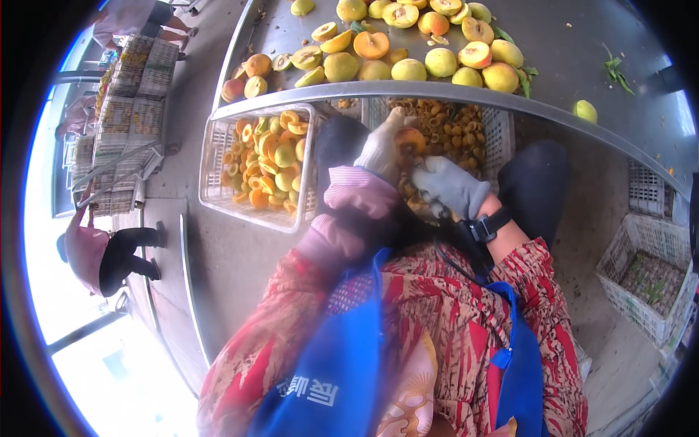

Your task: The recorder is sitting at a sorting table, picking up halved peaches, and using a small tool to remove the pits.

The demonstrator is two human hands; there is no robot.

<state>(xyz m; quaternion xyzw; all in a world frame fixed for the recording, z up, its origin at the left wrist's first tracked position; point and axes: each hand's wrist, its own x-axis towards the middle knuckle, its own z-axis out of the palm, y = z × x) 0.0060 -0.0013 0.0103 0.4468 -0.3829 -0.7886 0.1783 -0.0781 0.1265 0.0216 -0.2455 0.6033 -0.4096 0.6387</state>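
My left hand (380, 149), in a white glove, holds a yellow-orange peach (409, 140) over my lap. My right hand (453, 187), in a grey glove, presses against the peach's lower side; whether it grips a tool is hidden. Under both hands stands a white crate of peach pits (502, 131). To the left, a second white crate (218, 171) holds several pitted peach halves. A metal table (561, 44) beyond carries several whole and halved peaches (408, 69).
A white crate with scraps (644, 280) stands on the floor at right. A lone green peach (585, 111) and leaves (617, 71) lie on the table. Stacked crates (127, 102) stand far left, near a crouching person in a pink hat (95, 251).
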